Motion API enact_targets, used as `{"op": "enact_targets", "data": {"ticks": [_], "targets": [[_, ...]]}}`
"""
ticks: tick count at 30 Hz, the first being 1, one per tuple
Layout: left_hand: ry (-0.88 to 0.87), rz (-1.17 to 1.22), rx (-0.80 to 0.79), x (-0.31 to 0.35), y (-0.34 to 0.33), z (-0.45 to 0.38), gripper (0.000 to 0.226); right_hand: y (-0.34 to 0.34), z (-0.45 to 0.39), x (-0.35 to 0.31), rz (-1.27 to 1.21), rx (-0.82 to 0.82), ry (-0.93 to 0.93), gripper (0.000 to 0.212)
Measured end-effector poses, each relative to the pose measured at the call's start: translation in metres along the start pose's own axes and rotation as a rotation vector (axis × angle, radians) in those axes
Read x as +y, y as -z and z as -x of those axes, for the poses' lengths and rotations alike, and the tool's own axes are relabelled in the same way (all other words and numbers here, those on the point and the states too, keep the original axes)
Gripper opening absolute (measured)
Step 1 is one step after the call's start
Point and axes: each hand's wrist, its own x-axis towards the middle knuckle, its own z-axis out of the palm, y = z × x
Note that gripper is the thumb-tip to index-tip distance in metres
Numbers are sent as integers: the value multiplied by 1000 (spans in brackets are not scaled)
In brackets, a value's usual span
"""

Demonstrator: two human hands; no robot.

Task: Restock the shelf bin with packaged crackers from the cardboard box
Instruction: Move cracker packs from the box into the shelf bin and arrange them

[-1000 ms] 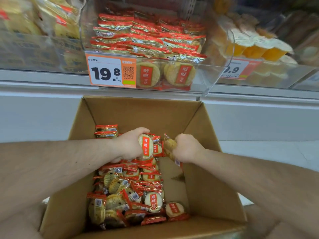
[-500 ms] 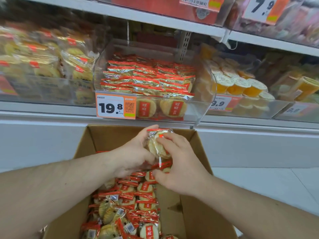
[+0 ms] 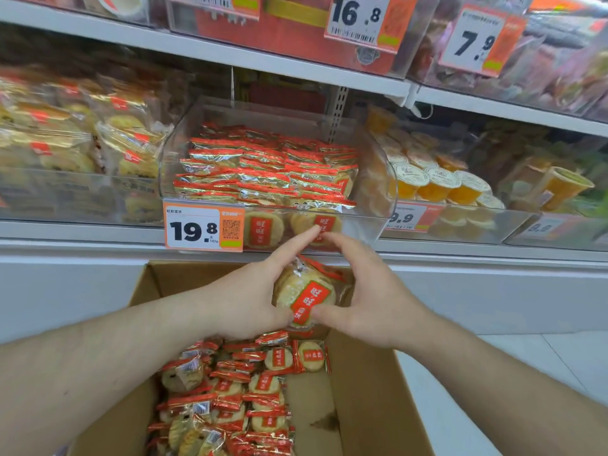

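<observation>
Both hands hold a small stack of packaged crackers [image 3: 304, 296] between them, above the far end of the open cardboard box [image 3: 368, 406]. My left hand [image 3: 250, 297] cups the stack from the left and my right hand [image 3: 368, 297] from the right, forefingers nearly meeting above it, thumbs under it. The stack is just below the front of the clear shelf bin [image 3: 378, 179], which holds rows of the same red-and-silver packs [image 3: 263, 169]. Many more cracker packs [image 3: 230, 396] lie in the left part of the box.
An orange price tag reading 19.8 [image 3: 204, 228] hangs on the bin's front. Left of it is a bin of yellow snack packs [image 3: 82, 143], right of it a bin of orange jelly cups [image 3: 437, 182]. A higher shelf [image 3: 263, 60] runs above.
Both hands came together on the cracker packs and lifted them out of the box toward the bin's front. The camera tilted up, showing more of the shelves.
</observation>
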Motion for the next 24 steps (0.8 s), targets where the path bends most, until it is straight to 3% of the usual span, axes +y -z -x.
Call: {"op": "enact_targets", "data": {"ticks": [2,6,11,14,16,21,24], "targets": [[-11,-121,-46,7,1,3,116,1,-3,2,2,-105,-8,94],[-4,-183,-22,6,2,2,115,1,-4,2,-71,-118,-37,65],[-118,-182,225,7,8,-4,98,29,-10,-1,-83,-29,-87,47],[-180,-402,444,2,19,-11,75,70,-19,-7,84,152,-130,42],[-225,-636,503,-6,23,-18,64,96,-28,-16,265,244,-130,44],[-65,-831,319,-10,18,-30,75,120,-75,-28,757,310,50,42],[-54,-865,322,-11,18,-31,77,115,-106,-27,940,250,113,32]]}}
